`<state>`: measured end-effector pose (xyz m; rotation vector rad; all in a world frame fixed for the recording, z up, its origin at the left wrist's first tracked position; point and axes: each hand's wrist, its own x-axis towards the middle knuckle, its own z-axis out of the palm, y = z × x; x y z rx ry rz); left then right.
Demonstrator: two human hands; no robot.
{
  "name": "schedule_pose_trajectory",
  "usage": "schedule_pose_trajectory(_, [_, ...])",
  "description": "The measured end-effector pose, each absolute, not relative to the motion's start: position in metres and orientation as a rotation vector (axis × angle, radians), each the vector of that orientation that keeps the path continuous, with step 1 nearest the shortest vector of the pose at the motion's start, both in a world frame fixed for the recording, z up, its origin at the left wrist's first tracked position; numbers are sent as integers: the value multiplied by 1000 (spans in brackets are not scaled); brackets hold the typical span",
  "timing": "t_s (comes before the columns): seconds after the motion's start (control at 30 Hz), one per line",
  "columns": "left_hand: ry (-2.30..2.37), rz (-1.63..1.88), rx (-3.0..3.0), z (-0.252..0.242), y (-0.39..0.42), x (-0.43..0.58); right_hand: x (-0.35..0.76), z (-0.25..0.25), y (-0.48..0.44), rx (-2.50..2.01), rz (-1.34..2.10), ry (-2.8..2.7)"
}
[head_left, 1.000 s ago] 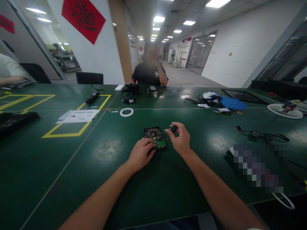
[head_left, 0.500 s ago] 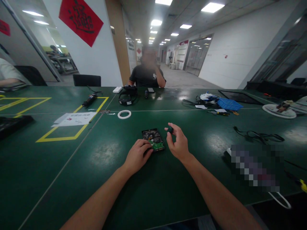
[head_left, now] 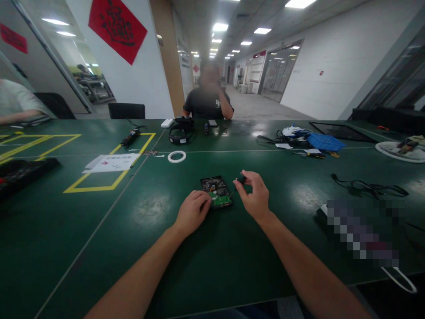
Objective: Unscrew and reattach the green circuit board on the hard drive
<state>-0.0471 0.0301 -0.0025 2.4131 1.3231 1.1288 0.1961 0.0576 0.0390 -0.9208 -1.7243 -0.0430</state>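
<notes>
A hard drive [head_left: 221,200] with a green circuit board lies on the green table, its dark metal casing towards the back. My left hand [head_left: 193,209] is closed on the drive's left edge, fingertips at the board. To the right of the drive, my right hand [head_left: 255,195] pinches a small screwdriver [head_left: 242,179] by its dark handle. The thin shaft slants down and left towards the drive's right side. Whether its tip touches the drive is too small to tell.
Behind the drive lies a white ring [head_left: 176,157]. A blue tray [head_left: 325,142], a black cable [head_left: 368,188] and a blurred-out power strip [head_left: 358,232] lie to the right. Paper sheets [head_left: 114,163] are at the left. A person [head_left: 207,103] sits across the table [head_left: 206,274].
The screwdriver's shaft now points down towards the drive, and my right hand has turned with it. The whole view has shifted slightly. My left hand stays at the drive's left edge.
</notes>
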Motion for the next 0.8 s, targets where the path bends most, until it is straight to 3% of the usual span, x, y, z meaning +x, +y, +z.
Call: schedule_pose_trajectory(0.8, [1536,1155,2310,-19,36,-53,194,36,58,-918,33,-1685])
